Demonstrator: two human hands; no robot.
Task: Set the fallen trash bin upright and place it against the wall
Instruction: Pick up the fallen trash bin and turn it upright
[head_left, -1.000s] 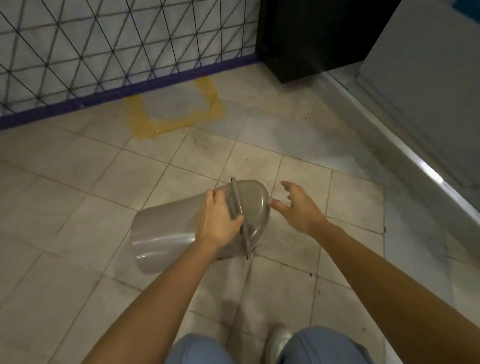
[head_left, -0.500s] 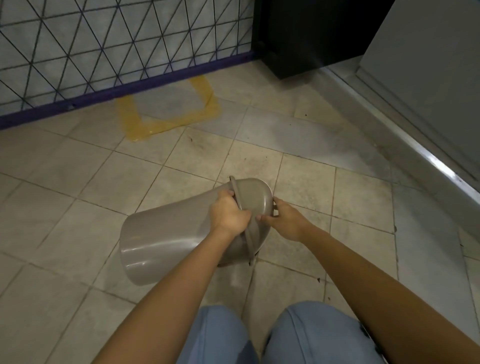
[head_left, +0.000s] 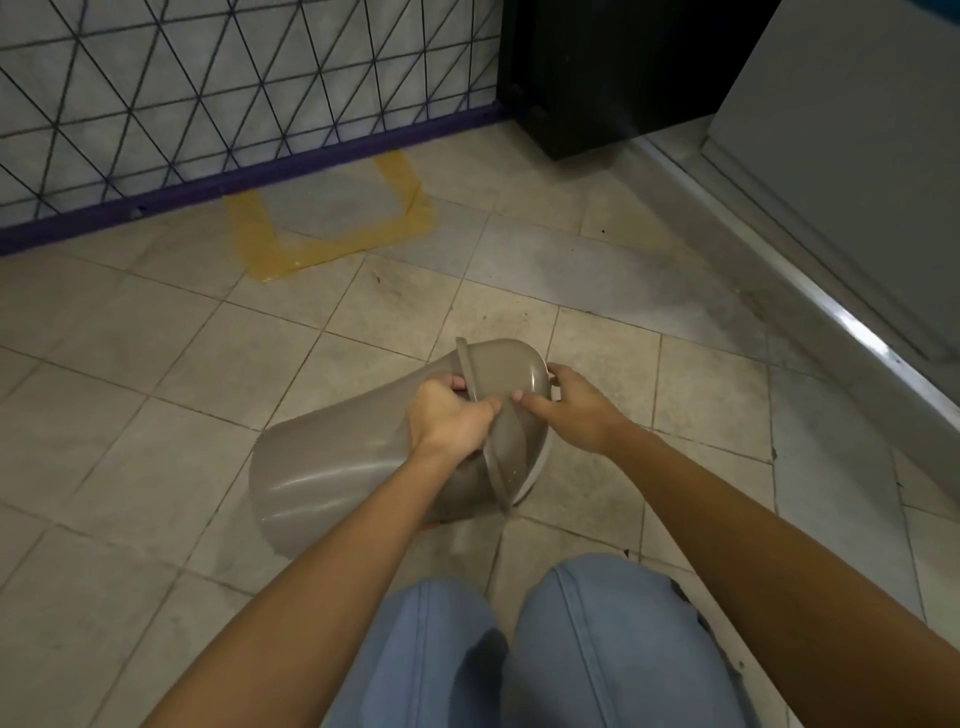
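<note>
A grey plastic trash bin (head_left: 337, 467) lies on its side on the tiled floor, its base toward the lower left and its domed lid (head_left: 506, 374) toward the upper right. My left hand (head_left: 449, 421) grips the rim where the lid meets the body. My right hand (head_left: 574, 410) holds the lid's right side, fingers curled on its edge. The wall (head_left: 156, 93) with a black triangle pattern and a purple skirting runs along the back left.
A yellow tape outline (head_left: 332, 228) marks a square on the floor at the wall's foot. A black cabinet (head_left: 597, 67) stands in the far corner. A raised metal-edged sill (head_left: 831, 312) runs along the right. My knees in blue jeans (head_left: 519, 649) are at the bottom.
My right hand went from open beside the lid to gripping it. I have crouched lower, bringing the knees into view. The bin still lies on its side.
</note>
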